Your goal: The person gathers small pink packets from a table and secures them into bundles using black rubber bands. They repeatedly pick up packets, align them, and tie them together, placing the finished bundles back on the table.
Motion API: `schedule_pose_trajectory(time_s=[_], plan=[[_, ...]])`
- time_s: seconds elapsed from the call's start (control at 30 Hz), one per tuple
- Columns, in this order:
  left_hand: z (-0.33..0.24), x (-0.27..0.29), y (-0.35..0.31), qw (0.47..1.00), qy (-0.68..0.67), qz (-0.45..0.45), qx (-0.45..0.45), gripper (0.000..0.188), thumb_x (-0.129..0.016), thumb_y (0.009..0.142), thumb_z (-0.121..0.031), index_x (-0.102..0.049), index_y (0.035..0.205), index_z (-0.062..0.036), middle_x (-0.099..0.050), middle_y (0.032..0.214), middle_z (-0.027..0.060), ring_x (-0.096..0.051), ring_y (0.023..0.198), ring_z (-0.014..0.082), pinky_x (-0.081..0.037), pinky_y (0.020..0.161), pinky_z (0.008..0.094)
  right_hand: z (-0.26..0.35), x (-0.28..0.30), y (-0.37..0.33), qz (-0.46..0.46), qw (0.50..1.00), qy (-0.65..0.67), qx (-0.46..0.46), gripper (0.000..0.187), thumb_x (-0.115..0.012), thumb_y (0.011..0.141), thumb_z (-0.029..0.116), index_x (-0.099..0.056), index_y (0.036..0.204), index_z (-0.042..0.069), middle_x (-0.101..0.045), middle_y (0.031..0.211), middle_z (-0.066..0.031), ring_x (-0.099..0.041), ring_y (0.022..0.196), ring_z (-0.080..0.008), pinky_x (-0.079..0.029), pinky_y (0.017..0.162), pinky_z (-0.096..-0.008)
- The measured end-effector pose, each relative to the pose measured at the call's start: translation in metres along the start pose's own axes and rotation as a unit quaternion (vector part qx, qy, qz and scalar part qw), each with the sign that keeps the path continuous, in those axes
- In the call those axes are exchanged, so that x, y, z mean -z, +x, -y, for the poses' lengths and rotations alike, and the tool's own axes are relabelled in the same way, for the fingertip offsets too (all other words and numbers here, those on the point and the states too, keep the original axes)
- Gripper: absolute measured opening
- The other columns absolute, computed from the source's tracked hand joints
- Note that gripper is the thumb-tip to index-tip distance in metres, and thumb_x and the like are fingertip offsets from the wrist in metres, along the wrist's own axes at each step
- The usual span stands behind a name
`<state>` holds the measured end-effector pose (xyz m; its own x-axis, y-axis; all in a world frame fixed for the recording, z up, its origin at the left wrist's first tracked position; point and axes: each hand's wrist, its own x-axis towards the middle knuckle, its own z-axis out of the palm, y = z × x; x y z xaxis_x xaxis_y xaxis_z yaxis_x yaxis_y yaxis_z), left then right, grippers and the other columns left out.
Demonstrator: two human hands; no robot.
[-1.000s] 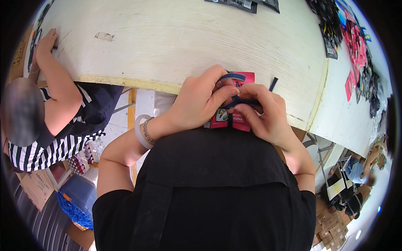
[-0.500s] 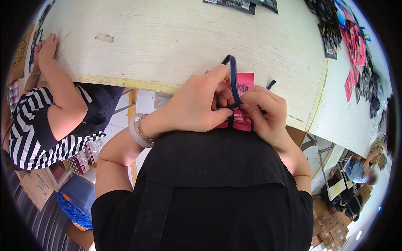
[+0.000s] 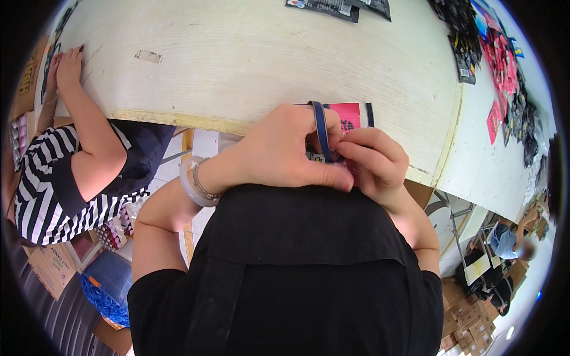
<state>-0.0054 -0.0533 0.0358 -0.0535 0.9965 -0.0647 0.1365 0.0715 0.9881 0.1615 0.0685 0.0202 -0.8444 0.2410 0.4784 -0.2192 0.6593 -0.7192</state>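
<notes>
At the near edge of the table, a pink packet [image 3: 349, 111] lies partly hidden beneath my hands. A dark blue flat ribbon [image 3: 322, 132] stands up in a loop around the fingers of my left hand [image 3: 285, 148], and its loose end sticks up at the packet's right side. My left fingers are curled on the ribbon, the thumb stretched low across the packet. Pressed together at the base of the loop are the thumb and fingers of my right hand [image 3: 377, 157], pinching the ribbon. A knot, if any, is hidden by the fingers.
Black packets [image 3: 338, 8] lie at the table's far side. Piles of black packets [image 3: 466, 53] and pink packets [image 3: 502, 77] cover a second surface on the right. A person in a striped top [image 3: 71, 172] works at the left. Cardboard boxes [image 3: 466, 311] stand lower right.
The ribbon loop has dropped lower and sits closer to my left hand. My left thumb has moved right and down over the packet, and the ribbon's loose end now stands more upright.
</notes>
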Motion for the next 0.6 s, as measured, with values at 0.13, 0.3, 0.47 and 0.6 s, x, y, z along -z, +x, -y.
schedule_pose_trajectory(time_s=[0.13,0.3,0.47,0.6], plan=[[0.002,-0.007,-0.003,0.998,0.031,-0.045,-0.018,0.019,-0.071,0.083,-0.017,-0.059,0.08,-0.003,-0.061,0.073,0.0059,-0.053,0.062,0.0143,-0.041,0.056,0.0264,-0.003,0.0,-0.003,0.005,1.0,0.003,-0.019,0.024,-0.063,0.068,-0.009,-0.068,0.089,0.001,-0.065,0.087,-0.0115,-0.064,0.073,-0.0214,-0.05,0.059,-0.0281],[0.014,-0.012,-0.005,0.998,0.018,-0.035,-0.038,0.017,-0.065,0.086,-0.014,-0.057,0.077,-0.0026,-0.062,0.076,0.0082,-0.053,0.065,0.0163,-0.041,0.058,0.0288,0.003,0.028,0.01,0.036,0.972,0.13,-0.193,0.01,-0.066,0.078,-0.004,-0.07,0.087,0.001,-0.064,0.08,-0.009,-0.059,0.064,-0.0141,-0.042,0.053,-0.0235],[0.004,-0.009,0.002,0.997,-0.049,0.011,0.058,0.016,-0.064,0.084,-0.012,-0.057,0.075,-0.0001,-0.061,0.074,0.0139,-0.059,0.068,0.0274,-0.044,0.061,0.0368,0.016,0.034,0.028,0.067,0.996,-0.002,-0.054,0.008,-0.069,0.076,-0.003,-0.069,0.082,0.002,-0.062,0.07,-0.0088,-0.059,0.059,-0.0179,-0.044,0.053,-0.0257],[0.015,-0.011,0.0,0.999,0.036,-0.023,-0.033,0.017,-0.064,0.083,-0.008,-0.052,0.073,-0.0015,-0.061,0.079,0.0102,-0.056,0.071,0.0232,-0.043,0.062,0.0327,0.012,0.033,0.032,0.088,0.988,-0.012,-0.127,0.005,-0.07,0.077,0.0,-0.069,0.081,0.003,-0.062,0.067,-0.0083,-0.058,0.055,-0.0193,-0.045,0.051,-0.0278]])
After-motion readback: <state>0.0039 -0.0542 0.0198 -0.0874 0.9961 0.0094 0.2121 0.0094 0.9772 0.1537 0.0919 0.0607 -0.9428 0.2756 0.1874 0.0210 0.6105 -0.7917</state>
